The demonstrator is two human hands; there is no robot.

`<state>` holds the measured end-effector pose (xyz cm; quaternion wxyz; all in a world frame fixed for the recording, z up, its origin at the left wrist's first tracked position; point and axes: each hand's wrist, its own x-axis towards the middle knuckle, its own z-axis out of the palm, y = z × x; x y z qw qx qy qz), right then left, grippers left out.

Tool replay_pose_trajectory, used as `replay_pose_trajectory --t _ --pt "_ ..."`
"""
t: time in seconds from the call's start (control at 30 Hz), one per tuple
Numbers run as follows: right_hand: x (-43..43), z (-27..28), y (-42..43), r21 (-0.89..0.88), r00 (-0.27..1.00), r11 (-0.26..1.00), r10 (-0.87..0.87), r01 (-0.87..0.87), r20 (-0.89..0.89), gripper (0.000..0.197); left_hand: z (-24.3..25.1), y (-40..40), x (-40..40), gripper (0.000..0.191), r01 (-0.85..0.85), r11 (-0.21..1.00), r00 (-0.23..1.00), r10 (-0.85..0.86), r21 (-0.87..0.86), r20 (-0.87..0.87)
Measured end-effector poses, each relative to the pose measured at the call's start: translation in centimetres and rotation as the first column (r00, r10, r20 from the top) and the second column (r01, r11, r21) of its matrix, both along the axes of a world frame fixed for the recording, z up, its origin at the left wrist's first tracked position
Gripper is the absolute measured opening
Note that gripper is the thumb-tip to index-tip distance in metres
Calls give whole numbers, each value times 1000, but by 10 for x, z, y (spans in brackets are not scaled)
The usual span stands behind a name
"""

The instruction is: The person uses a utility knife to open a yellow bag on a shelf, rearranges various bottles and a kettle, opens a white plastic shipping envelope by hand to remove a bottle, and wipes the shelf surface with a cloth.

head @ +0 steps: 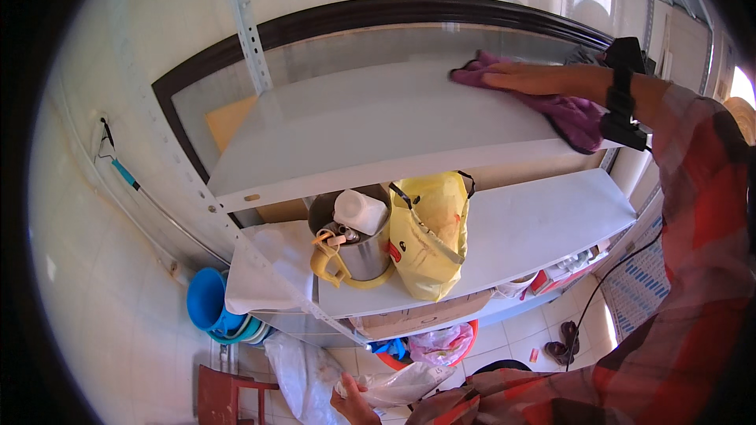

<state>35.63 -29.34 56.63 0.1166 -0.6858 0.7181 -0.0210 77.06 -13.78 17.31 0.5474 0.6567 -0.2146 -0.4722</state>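
Observation:
On the upper white shelf [366,109], toward its right side, my right hand [502,79] holds a purple cloth [570,115] against the surface. The cloth bunches ahead of the fingers and hangs over the shelf's front edge; it partly hides the hand. A black device [623,91] is strapped around that wrist. Low in the view, my left hand [354,401] grips a translucent plastic bag [401,386] that bears some writing. That hand is in front of the shelving, apart from the shelves.
The lower shelf [531,212] carries a metal pot [369,257] filled with small items and a yellow bag [434,236]. A perforated metal upright [177,159] stands at left. Blue buckets [207,301], a red stool [217,395] and dark shoes [558,351] are below.

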Motion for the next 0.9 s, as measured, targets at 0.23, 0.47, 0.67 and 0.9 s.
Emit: replay_pose_trajectory --t 0.23,0.47,0.67,0.9 --pt "149 -6 -55 -106 905 899 424 -425 -31 74 23 0 16 33 -195 981 981 195 -15 -22" --pt "249 -20 -66 -184 562 550 827 -815 -17 57 24 0 46 35 -44 984 995 60 -174 86" --pt "209 -24 -11 -239 454 400 856 -885 -250 32 24 0 37 34 -36 989 996 48 -145 81" --pt "97 -34 58 -320 586 491 697 -810 -414 33 28 -12 2 34 36 984 999 -28 -177 45"
